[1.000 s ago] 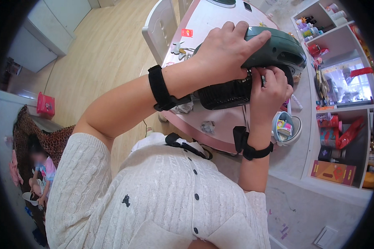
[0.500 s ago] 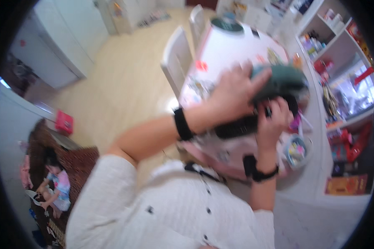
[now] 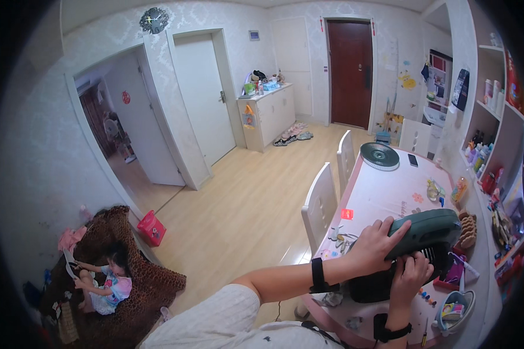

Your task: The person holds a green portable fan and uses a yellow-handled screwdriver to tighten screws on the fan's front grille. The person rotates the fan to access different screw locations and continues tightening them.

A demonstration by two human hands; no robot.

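Note:
A dark green, rounded appliance part (image 3: 428, 228) with a recess in its side is tilted up over the near part of the table (image 3: 378, 189). My left hand (image 3: 375, 247) grips its left end, fingers on top. Just below, my right hand (image 3: 412, 274) has its fingers curled against the dark slotted underside; whether anything small is between them is hidden. A black piece (image 3: 367, 288) lies under my hands, partly covered by them. On the far end of the table rests a round green disc with a ribbed face (image 3: 380, 156).
A phone (image 3: 413, 160) lies near the disc. A basket of small items (image 3: 453, 311), a screwdriver (image 3: 425, 334) and a brown brush-like object (image 3: 467, 230) are on the right. White chairs (image 3: 320, 203) line the left side. A child (image 3: 110, 282) sits on a leopard-print cover.
The view has tilted up, showing more of the room, and the table sits lower right. Both hands stay at the green part.

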